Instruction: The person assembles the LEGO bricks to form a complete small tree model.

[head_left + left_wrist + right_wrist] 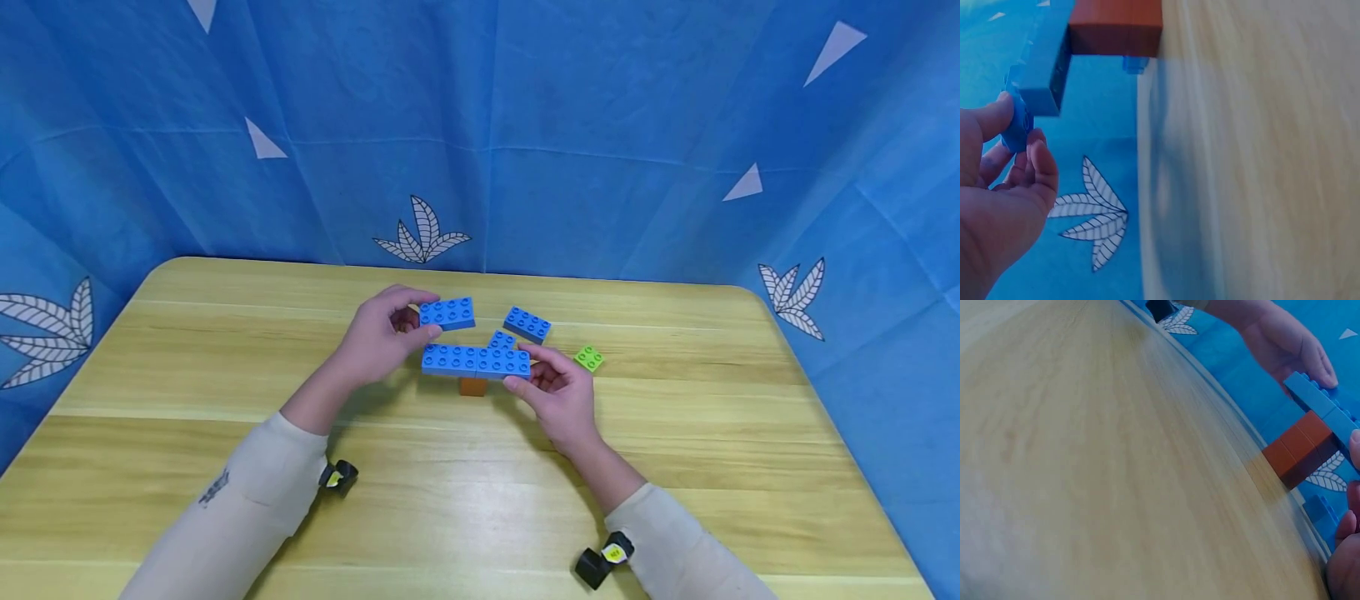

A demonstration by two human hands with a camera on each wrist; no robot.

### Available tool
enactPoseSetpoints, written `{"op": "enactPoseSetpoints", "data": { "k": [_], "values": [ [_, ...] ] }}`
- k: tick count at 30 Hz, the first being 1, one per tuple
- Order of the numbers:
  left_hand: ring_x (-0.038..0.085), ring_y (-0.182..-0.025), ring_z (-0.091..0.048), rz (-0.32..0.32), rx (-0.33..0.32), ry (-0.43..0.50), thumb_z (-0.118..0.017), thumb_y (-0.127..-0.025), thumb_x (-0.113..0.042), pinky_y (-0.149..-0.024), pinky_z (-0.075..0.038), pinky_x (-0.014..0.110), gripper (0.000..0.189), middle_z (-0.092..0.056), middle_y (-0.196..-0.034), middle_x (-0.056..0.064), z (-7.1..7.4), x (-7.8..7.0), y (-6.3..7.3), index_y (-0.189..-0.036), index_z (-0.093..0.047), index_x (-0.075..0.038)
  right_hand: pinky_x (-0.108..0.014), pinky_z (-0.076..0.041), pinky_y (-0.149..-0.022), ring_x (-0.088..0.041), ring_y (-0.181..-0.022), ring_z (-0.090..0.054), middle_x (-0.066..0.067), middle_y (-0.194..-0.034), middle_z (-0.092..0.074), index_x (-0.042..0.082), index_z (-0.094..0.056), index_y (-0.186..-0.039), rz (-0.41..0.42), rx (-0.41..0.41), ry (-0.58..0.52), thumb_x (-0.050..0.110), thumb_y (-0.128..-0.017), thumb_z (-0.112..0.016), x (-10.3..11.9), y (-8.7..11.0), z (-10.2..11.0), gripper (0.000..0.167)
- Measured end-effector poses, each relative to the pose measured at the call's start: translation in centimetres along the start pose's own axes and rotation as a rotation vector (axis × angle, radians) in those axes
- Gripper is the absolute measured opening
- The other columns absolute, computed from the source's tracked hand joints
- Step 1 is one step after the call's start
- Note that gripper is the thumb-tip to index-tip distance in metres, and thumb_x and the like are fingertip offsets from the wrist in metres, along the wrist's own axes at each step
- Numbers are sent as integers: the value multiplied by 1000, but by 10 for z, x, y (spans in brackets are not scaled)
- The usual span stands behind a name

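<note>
Beam of blue bricks (467, 365) overhanging its orange support (472, 387) could tip if left hand (381, 337), pinching a loose brick (447, 314), presses off-centre while right hand (564, 398) pinches the beam's right end.

Wood-grain table (480, 500), its far corners rounded; clock directions are read from the orange-brown block (472, 387), with twelve at the far edge. As I see it, the block stands directly on the tabletop. Toward one o'clock lies a small blue brick (502, 340), partly hidden; just beyond it, an eight-stud blue brick (527, 325). Between two and three o'clock lies a four-stud green brick (588, 358), well apart from the block.
</note>
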State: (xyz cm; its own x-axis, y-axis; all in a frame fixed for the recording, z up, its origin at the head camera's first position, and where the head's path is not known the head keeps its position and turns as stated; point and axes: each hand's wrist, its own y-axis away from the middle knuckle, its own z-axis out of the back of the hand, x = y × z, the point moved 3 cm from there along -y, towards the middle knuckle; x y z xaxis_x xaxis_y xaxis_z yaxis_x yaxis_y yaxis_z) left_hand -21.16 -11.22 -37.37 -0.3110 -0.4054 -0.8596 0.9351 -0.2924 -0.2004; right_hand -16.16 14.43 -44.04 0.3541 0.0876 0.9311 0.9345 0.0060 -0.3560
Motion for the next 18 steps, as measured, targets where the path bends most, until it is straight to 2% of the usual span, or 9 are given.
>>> {"op": "enactPoseSetpoints", "data": {
  "k": [5,12,18],
  "values": [
    [21,-90,-54,-86,46,-20,-76,-91,-13,-76,-50,37,34,-60,-105,0,-3,-11,5,-124,-69,-7,-21,-49,-61,-22,-76,-58,-20,-99,-67,-16,-62,-120,12,7,0,-18,-77,-76,0,0,0,46],
    [24,-94,-55,-114,118,-40,-77,-90,-14,-79,-49,40,33,-63,-107,-1,-8,-12,10,-121,-70,-9,-20,-48,-61,-22,-76,-58,-19,-98,-67,-17,-62,-119,10,8,-1,-18,-77,-76,-1,0,0,45],
    [21,-93,-54,-156,152,-44,-77,-89,-12,-78,-48,42,34,-64,-107,0,-10,-12,13,-122,-70,-9,-20,-48,-61,-22,-75,-57,-19,-98,-67,-16,-62,-119,1,4,-5,-19,-76,-76,-1,0,0,45]
  ]
}}
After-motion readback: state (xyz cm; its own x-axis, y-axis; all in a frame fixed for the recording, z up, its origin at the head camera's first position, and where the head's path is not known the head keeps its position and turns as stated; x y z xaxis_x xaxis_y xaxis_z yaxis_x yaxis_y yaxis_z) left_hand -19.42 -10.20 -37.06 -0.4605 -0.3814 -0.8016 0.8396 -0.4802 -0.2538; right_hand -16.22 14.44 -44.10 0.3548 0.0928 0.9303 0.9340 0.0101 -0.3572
